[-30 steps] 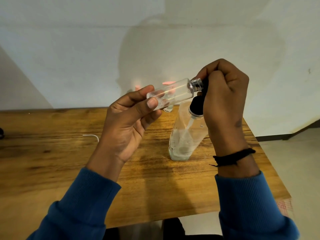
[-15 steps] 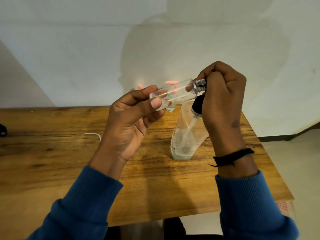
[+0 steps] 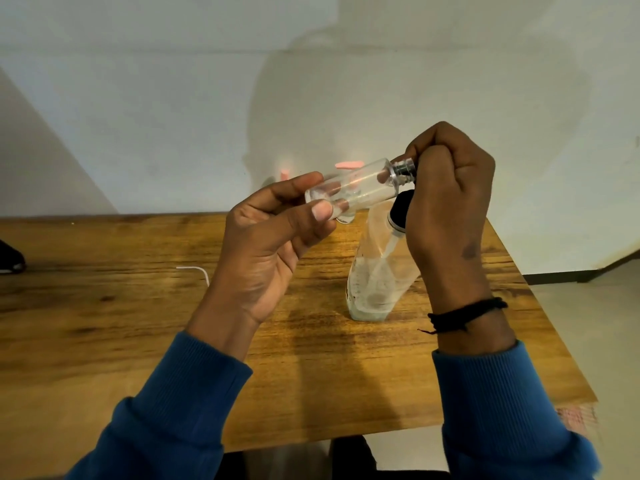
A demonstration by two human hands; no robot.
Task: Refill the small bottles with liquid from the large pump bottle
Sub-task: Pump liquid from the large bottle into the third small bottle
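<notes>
My left hand (image 3: 273, 237) holds a small clear bottle (image 3: 360, 188) by its base, tilted almost level above the table. The bottle's silver neck (image 3: 403, 168) points right into my right hand (image 3: 446, 202), whose fingers curl round the bottle's top; the cap itself is hidden in the fist. Behind and below stands the large clear pump bottle (image 3: 377, 271) with a black collar (image 3: 400, 211), a little liquid in its bottom, partly covered by my right hand.
The wooden table (image 3: 138, 323) carries a thin white bent tube (image 3: 195, 270) left of my left wrist. A dark object (image 3: 10, 259) sits at the far left edge. Small pink-capped bottles (image 3: 284, 171) show dimly against the wall. The table's right edge is near my right arm.
Both hands with the small bottle have drifted slightly right and up. My right hand keeps its grip at the bottle's neck.
</notes>
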